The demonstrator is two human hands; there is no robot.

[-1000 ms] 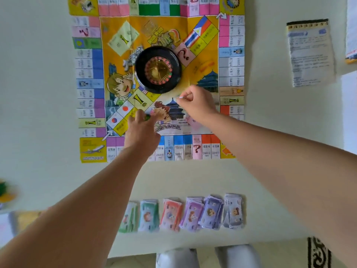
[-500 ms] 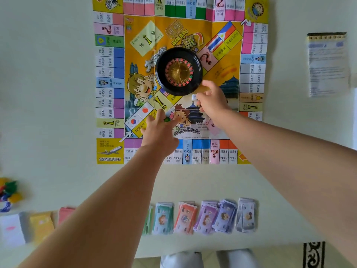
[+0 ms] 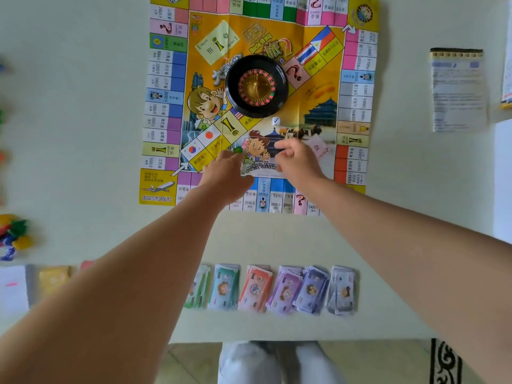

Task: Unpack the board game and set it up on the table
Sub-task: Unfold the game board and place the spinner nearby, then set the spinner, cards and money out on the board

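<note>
The board [image 3: 318, 87], a creased paper sheet printed "Uncle Wang", lies flat on the pale table [image 3: 401, 217]; a glossy black round roulette wheel [image 3: 256, 87] with a gold centre sits at its middle; a white die [image 3: 275, 121] rests on the board just beside the wheel's near rim. The left hand [image 3: 227, 173] reaches over the board's near edge, a small green piece [image 3: 237, 150] at its fingertips (whether pinched cannot be told); the right hand [image 3: 296, 160] is curled and blurred, its grip equally unreadable. Six stacks of paper play money [image 3: 285, 289] line the table's near edge; bright plastic tokens [image 3: 13, 236] and yellow cards [image 3: 54, 278] lie far left; a printed sheet [image 3: 458, 90] lies far right.
</note>
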